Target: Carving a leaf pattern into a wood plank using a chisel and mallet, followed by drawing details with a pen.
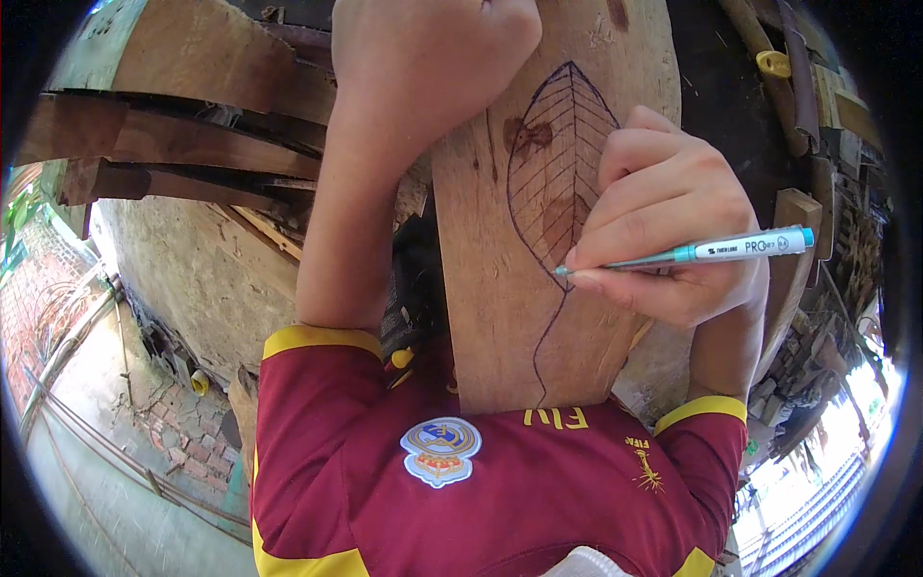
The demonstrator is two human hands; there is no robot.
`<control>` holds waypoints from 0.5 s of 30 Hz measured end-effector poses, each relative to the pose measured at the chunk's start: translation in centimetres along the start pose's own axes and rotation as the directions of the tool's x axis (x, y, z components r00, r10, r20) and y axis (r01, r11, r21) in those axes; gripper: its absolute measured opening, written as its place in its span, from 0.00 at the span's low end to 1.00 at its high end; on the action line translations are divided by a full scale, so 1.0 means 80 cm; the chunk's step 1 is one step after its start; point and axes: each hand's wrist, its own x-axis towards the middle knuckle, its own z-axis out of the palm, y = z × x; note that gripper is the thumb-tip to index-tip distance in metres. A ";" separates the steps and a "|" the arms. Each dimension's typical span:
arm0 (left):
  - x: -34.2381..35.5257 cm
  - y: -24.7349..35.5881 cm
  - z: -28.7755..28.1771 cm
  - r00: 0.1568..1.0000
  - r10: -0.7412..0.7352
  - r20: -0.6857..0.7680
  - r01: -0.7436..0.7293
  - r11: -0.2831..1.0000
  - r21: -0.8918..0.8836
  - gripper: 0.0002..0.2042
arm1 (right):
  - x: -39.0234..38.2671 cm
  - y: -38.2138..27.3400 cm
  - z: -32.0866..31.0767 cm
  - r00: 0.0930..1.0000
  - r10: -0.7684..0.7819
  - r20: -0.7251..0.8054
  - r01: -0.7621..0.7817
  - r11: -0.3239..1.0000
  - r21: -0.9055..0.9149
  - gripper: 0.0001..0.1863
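Two bare hands work at a long wooden board (500, 337) in my head view. I see the right hand (678, 216) closed in a firm pinch around a teal-and-white pen (735, 248), its tip at the lower end of a dark-lined leaf drawing (548, 183) on the board. The left hand (447, 48) is by the upper left edge, fingers mostly hidden; I cannot tell its grip. Below the leaf runs a wavy stem line (541, 346).

Rough wooden slabs (192, 144) lie piled at upper left, with green leaves (21, 210) and reddish bricks (187, 444) lower down.
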 end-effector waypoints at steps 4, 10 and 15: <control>-0.001 -0.001 0.000 1.000 0.002 -0.007 -0.002 1.000 -0.017 0.13 | 0.000 0.002 0.001 1.000 -0.010 0.001 0.010 1.000 0.005 0.09; -0.002 -0.004 0.000 0.999 0.033 -0.015 -0.033 0.999 -0.003 0.13 | 0.001 0.003 0.005 1.000 0.003 -0.023 -0.002 1.000 0.007 0.09; -0.004 -0.003 0.000 1.000 0.025 -0.012 -0.025 1.000 0.004 0.13 | 0.002 0.003 0.004 1.000 0.004 -0.021 -0.004 1.000 0.009 0.10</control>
